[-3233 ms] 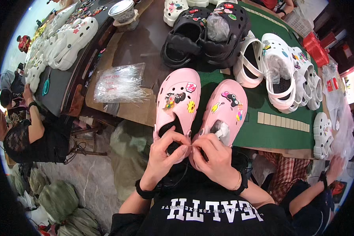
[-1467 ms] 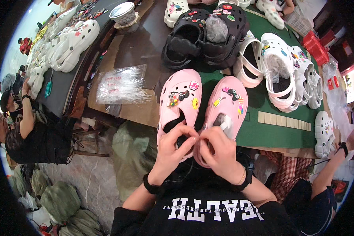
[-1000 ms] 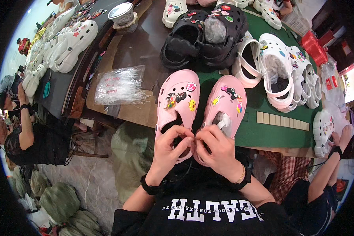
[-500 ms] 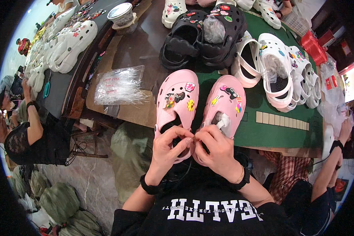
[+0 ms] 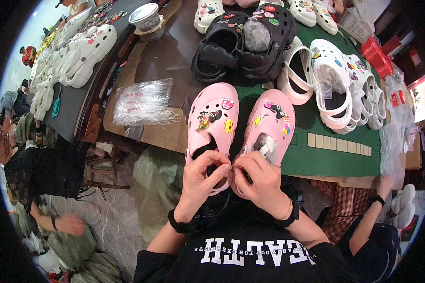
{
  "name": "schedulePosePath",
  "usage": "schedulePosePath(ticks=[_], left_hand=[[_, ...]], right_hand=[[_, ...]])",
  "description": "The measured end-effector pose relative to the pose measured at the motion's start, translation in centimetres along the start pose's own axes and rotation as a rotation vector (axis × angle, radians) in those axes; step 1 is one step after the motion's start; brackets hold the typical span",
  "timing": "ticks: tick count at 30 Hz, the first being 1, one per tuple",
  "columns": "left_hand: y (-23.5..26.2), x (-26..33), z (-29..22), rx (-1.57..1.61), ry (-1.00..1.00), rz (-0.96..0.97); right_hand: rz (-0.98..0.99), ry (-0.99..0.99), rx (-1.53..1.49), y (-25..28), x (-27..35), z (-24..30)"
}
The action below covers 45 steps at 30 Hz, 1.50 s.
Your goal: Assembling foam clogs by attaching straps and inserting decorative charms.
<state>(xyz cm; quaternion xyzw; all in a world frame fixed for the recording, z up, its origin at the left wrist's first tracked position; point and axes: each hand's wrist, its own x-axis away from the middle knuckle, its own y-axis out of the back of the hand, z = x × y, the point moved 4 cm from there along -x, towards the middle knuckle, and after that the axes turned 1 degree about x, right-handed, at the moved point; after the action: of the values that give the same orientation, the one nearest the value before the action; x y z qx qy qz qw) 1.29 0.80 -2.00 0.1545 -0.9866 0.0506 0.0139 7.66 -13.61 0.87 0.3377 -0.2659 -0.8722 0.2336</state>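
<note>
Two pink clogs lie side by side at the table's front edge, toes away from me. The left clog (image 5: 204, 105) and the right clog (image 5: 265, 113) both carry colourful charms on top. Crumpled white stuffing (image 5: 267, 147) shows in the right one. My left hand (image 5: 202, 174) is over the left clog's heel, thumb and forefinger pinched. My right hand (image 5: 257, 175) mirrors it over the right clog's heel, fingertips closed too. Both sets of fingertips meet between the clogs; what they pinch is too small to make out.
A clear bag of thin white plastic pins (image 5: 144, 103) lies on cardboard to the left. Beyond the pink pair stand black clogs (image 5: 262, 47), with white clogs (image 5: 332, 82) to the right on a green mat (image 5: 330, 162). Co-workers' arms (image 5: 366, 221) show at both sides.
My hands stay almost still, fingertips together between the clogs. The co-worker at left has lowered an arm from the table; the one at right has brought an arm nearer the table's front corner.
</note>
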Motion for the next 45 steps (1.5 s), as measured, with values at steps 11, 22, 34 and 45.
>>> schedulePosePath(ticks=[11, 22, 34, 45], left_hand=[[0.2, -0.1, 0.4, -0.063, -0.027, 0.0], [0.1, -0.2, 0.1, -0.036, -0.017, 0.014], [0.2, -0.4, 0.1, -0.224, -0.095, 0.022], [-1.5, 0.0, -1.7, -0.625, -0.354, -0.1]], right_hand=[[-0.003, -0.003, -0.01, 0.0, 0.1, 0.0], [0.002, 0.01, 0.013, -0.1, 0.1, -0.1], [0.016, 0.007, -0.003, 0.0, 0.2, 0.0], [-0.002, -0.007, 0.079, -0.2, 0.3, 0.0]])
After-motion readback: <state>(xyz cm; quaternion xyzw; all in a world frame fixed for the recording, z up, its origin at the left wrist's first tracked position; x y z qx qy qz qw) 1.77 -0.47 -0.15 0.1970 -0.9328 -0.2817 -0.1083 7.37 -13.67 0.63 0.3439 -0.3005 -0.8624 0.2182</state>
